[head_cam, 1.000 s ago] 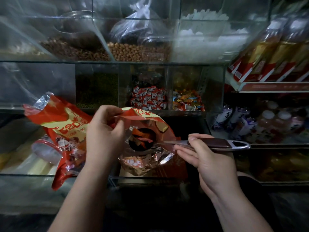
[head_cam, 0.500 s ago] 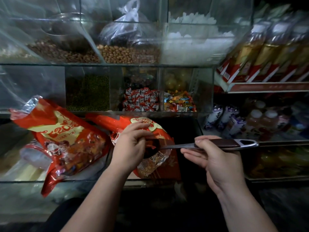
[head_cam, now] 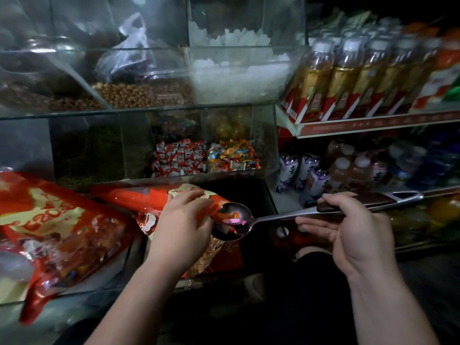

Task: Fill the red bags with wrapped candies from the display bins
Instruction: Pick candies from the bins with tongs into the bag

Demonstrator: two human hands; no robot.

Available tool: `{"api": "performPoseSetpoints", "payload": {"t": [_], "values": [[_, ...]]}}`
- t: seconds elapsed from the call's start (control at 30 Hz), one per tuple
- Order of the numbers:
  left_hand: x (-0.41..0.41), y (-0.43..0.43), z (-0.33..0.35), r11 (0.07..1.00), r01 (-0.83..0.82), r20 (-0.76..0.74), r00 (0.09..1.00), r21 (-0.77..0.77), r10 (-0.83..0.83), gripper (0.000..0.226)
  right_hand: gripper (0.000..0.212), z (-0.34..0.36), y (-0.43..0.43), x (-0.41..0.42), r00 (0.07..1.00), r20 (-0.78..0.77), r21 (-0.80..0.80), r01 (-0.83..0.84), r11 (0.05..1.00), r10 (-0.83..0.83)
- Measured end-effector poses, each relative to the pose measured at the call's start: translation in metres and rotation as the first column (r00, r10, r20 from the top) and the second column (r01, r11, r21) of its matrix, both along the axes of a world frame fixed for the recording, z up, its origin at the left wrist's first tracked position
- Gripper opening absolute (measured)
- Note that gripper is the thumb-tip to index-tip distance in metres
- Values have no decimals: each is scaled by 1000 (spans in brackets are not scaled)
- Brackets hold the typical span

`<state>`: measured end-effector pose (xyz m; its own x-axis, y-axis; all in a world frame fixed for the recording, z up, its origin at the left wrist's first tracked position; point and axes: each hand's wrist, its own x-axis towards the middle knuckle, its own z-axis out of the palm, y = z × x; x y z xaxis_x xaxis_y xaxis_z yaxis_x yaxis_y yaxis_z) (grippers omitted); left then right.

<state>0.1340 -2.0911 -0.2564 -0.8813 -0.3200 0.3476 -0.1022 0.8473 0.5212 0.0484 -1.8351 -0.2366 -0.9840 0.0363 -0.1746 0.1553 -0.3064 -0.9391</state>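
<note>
Red bag [head_cam: 129, 198] under left hand [head_cam: 181, 226]

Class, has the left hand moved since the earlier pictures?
Yes: the left hand moved right, from left of the red-and-white candy bin to directly below it.

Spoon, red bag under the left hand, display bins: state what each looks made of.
The spoon looks like polished metal, glinting; its handle inlay is dark, perhaps plastic. The red bag seems glossy plastic film, crinkled, foil-like inside. The display bins are clear glass or acrylic; cannot tell which.
</note>
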Motion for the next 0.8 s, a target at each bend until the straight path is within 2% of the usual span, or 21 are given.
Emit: {"api": "performPoseSetpoints", "payload": {"t": [0.1,0.2,0.37,0.43,0.53,0.6,0.73,0.8], "values": [[-9,18,8,995,88,46,995,-54,-86,32,12,11,7,3,999,-46,-20,-4,1000,3],[-21,35,12,982,172,154,975,-78,-159,48,12,20,9,8,996,-85,-46,-37,998,33],[-35,50,15,972,212,260,949,-103,-180,57,14,35,20,13,990,-134,-41,-39,998,34],[-39,57,17,972,225,235,950,-64,-204,57,15,41,30,12,991,-135,-44,-4,999,-2],[-48,65,20,968,249,157,957,-18,-243,57,27,47,37,8,990,-142,-73,15,997,-25],[-53,63,24,974,224,114,969,-38,-219,57,31,51,32,6,989,-146,-113,14,994,-30],[-66,42,30,981,157,66,986,-116,-150,52,18,55,4,1,985,-174,-158,-44,986,16],[-77,29,32,978,133,68,990,-160,-123,48,28,52,-11,-3,985,-169,-178,-41,983,11]]}}
